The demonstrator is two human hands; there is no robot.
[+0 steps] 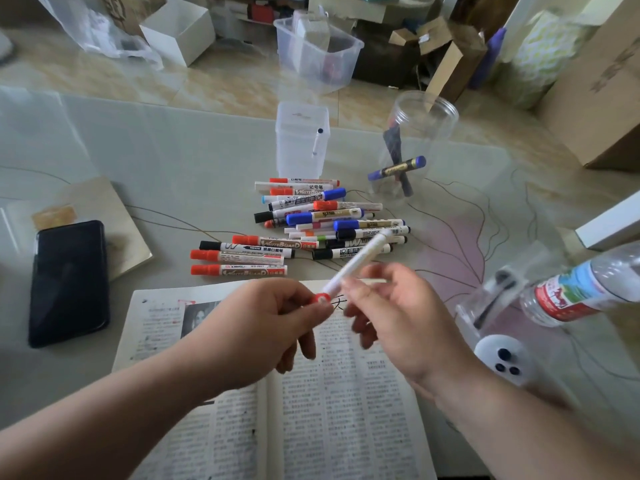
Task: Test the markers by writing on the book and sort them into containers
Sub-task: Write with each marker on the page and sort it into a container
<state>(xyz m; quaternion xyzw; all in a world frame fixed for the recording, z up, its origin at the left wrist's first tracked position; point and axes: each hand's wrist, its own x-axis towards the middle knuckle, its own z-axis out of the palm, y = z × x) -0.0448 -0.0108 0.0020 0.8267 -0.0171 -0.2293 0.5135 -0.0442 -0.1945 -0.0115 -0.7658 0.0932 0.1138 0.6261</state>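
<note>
My right hand (398,313) grips a white marker (356,265) by its barrel, tilted up to the right above the open book (311,410). My left hand (266,327) pinches the marker's red cap (322,300) at its lower end. A black mark sits on the page just behind the cap. A pile of several markers (311,223) with red, blue and black caps lies beyond the book. Behind the pile a square clear container (302,140) holds one white marker, and a round clear jar (412,147) holds a blue and a dark marker.
A black phone (69,282) lies on a notebook at the left. A water bottle (581,289) lies at the right, near a small clear holder (485,306) and a white device (502,358). Boxes and a plastic bin (318,53) stand on the floor beyond the table.
</note>
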